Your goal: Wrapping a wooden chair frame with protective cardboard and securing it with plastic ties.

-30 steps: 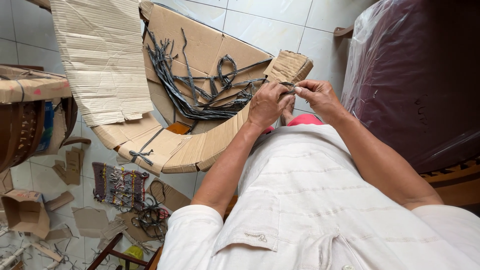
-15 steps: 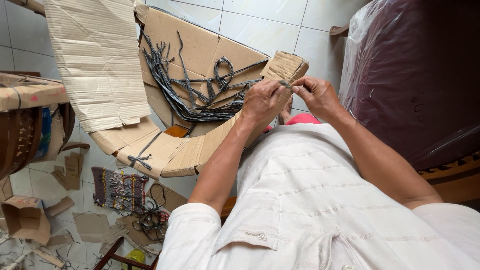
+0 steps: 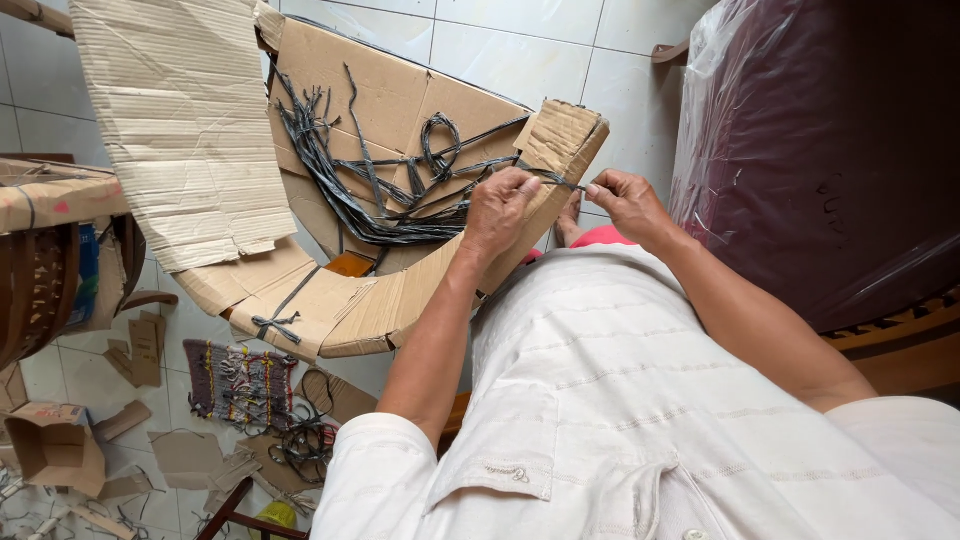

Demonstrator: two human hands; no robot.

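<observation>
- Head view: left hand (image 3: 500, 208) and right hand (image 3: 622, 205) are each pinching the dark strap (image 3: 562, 181), stretching it taut between them.
- Strap is crossing the cardboard flap (image 3: 562, 140), far of the person's lap.

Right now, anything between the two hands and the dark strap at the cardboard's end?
Nothing visible. The left hand and right hand both pinch the dark strap, stretched between them beside the curved cardboard wall. The grip points are partly hidden by the fingers.
</observation>
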